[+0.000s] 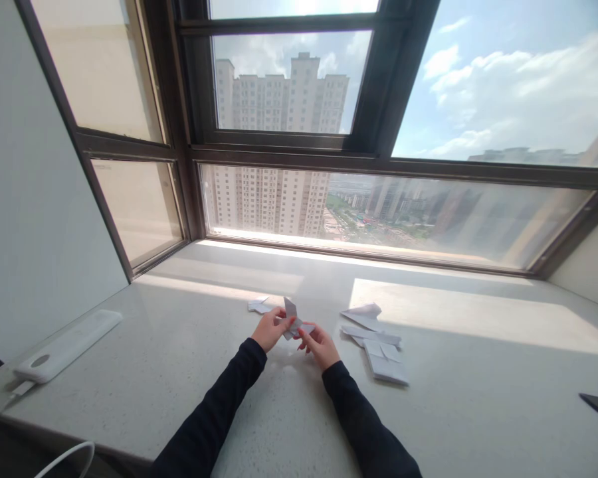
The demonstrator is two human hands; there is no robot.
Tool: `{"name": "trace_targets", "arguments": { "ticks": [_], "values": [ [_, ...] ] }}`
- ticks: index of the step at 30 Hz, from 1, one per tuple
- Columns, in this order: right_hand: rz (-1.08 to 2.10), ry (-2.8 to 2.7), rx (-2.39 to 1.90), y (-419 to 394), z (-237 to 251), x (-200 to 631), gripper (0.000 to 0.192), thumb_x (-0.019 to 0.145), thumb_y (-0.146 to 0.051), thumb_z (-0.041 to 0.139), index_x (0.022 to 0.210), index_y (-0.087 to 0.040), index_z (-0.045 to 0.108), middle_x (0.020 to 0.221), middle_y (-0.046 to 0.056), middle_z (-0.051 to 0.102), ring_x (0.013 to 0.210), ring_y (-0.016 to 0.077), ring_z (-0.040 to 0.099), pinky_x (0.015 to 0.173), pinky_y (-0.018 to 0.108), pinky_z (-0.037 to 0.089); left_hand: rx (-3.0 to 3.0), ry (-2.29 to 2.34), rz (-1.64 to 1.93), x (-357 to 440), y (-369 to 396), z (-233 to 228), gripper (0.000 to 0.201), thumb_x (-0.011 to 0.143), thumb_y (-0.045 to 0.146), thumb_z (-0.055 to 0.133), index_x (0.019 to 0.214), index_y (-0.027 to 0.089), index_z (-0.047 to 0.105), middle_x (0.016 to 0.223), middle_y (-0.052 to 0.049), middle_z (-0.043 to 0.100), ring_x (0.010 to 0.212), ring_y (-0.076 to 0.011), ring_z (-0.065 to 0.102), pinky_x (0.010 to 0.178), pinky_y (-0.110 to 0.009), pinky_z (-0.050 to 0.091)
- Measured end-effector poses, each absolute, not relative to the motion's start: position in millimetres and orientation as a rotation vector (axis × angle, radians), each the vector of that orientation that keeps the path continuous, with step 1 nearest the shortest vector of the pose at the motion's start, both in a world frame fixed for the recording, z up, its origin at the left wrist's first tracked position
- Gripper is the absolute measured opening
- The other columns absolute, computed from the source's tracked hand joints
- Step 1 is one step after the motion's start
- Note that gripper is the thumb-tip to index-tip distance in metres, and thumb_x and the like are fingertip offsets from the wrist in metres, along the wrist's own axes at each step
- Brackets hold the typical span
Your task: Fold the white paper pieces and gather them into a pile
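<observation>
Folded paper piece (293, 320) sits pinched between your two hands, raised just off the sill (428, 411). Your left hand (269, 328) clamps its left side and your right hand (319, 342) closes on the lower right flap. It looks light, thin and easily creased, so grip along the folded edges. More folded papers (379, 348) lie to the right of your right hand.

White power bank (64, 346), cable (10, 401), window (289, 86)
</observation>
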State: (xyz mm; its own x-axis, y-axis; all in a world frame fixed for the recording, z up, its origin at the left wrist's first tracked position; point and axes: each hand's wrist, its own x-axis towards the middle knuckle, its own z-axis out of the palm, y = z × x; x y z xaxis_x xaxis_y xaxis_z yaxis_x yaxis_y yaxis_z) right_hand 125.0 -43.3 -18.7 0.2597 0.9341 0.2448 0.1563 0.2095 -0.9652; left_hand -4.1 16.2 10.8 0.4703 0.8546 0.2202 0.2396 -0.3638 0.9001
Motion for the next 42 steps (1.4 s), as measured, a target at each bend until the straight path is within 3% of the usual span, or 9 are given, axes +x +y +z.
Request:
{"name": "trace_targets", "arguments": {
  "ticks": [8, 13, 19, 24, 27, 32, 34, 37, 42],
  "values": [
    [0.604, -1.119, -1.309, -42, -14, 157, 0.037, 0.062, -0.052, 0.049, 0.07, -0.016, 0.052, 0.054, 0.001, 0.056, 0.047, 0.0127, 0.052, 0.038, 0.022, 0.037, 1.749, 0.92, 0.95, -10, 22, -14, 0.027, 0.071, 0.037, 0.046, 0.084, 0.013, 0.048, 0.08, -0.006, 0.054, 0.056, -0.0125, 0.057, 0.038, -0.019, 0.043],
    [0.587, -1.338, -1.332, -49, -7, 146, 0.017, 0.059, -0.034, 0.059, 0.064, -0.018, 0.059, 0.059, 0.0, 0.056, 0.053, 0.0118, 0.049, 0.045, 0.022, 0.038, 1.887, 0.843, 0.903, -12, 17, -13, 0.014, 0.06, 0.014, 0.053, 0.074, 0.014, 0.054, 0.085, -0.004, 0.048, 0.07, -0.0131, 0.052, 0.054, -0.023, 0.045],
    [0.25, -1.609, -1.427, -53, -6, 143, 0.009, 0.067, -0.023, 0.05, 0.064, -0.018, 0.058, 0.09, 0.007, 0.055, 0.08, 0.018, 0.051, 0.051, 0.023, 0.04, 2.21, 0.712, 0.737, -9, 1, -5, 0.026, 0.055, 0.004, 0.048, 0.077, 0.016, 0.055, 0.083, -0.002, 0.046, 0.062, -0.0098, 0.045, 0.061, -0.023, 0.042],
    [0.27, -1.673, -1.434, -51, -9, 144, 0.009, 0.069, -0.019, 0.046, 0.066, -0.019, 0.055, 0.07, 0.002, 0.058, 0.062, 0.0135, 0.052, 0.054, 0.025, 0.042, 2.364, 0.668, 0.867, -7, -4, 0, 0.027, 0.063, 0.015, 0.052, 0.089, 0.017, 0.051, 0.086, -0.005, 0.047, 0.081, -0.017, 0.045, 0.076, -0.03, 0.039],
    [0.282, -1.646, -1.412, -50, -10, 143, 0.009, 0.069, -0.021, 0.047, 0.073, -0.019, 0.054, 0.076, 0.003, 0.056, 0.061, 0.0126, 0.051, 0.053, 0.024, 0.043, 2.309, 0.683, 0.952, -7, -1, -1, 0.026, 0.067, 0.015, 0.049, 0.094, 0.017, 0.049, 0.09, -0.006, 0.046, 0.084, -0.0172, 0.045, 0.073, -0.029, 0.041],
    [0.345, -1.437, -1.366, -50, -15, 143, 0.055, 0.064, -0.027, 0.054, 0.114, -0.019, 0.032, 0.092, 0.006, 0.051, 0.058, 0.0096, 0.051, 0.05, 0.024, 0.045, 2.319, 0.712, 0.88, -9, 1, -2, 0.022, 0.07, 0.013, 0.045, 0.089, 0.018, 0.053, 0.09, -0.005, 0.046, 0.076, -0.0139, 0.049, 0.066, -0.025, 0.042],
    [0.324, -1.5, -1.433, -50, -16, 145, 0.045, 0.065, -0.029, 0.053, 0.108, -0.019, 0.041, 0.085, 0.003, 0.055, 0.057, 0.0101, 0.051, 0.05, 0.023, 0.044, 2.36, 0.701, 0.864, -11, -1, 1, 0.022, 0.07, 0.013, 0.044, 0.089, 0.019, 0.054, 0.089, -0.005, 0.048, 0.076, -0.0142, 0.049, 0.07, -0.026, 0.041],
    [0.265, -1.611, -1.527, -50, -16, 148, 0.014, 0.066, -0.03, 0.052, 0.073, -0.019, 0.058, 0.062, 0.0, 0.057, 0.054, 0.0115, 0.049, 0.051, 0.024, 0.041, 2.414, 0.675, 0.876, -12, -4, 4, 0.025, 0.068, 0.012, 0.045, 0.091, 0.019, 0.053, 0.087, -0.005, 0.051, 0.08, -0.0163, 0.048, 0.076, -0.03, 0.039],
    [0.196, -1.597, -1.586, -49, -14, 150, 0.019, 0.068, -0.035, 0.05, 0.062, -0.019, 0.057, 0.056, 0.0, 0.057, 0.053, 0.0128, 0.048, 0.05, 0.024, 0.038, 2.311, 0.67, 1.018, -9, -3, 1, 0.05, 0.067, 0.015, 0.049, 0.114, 0.019, 0.032, 0.098, -0.007, 0.05, 0.086, -0.0167, 0.047, 0.074, -0.029, 0.04]
  ]
}}
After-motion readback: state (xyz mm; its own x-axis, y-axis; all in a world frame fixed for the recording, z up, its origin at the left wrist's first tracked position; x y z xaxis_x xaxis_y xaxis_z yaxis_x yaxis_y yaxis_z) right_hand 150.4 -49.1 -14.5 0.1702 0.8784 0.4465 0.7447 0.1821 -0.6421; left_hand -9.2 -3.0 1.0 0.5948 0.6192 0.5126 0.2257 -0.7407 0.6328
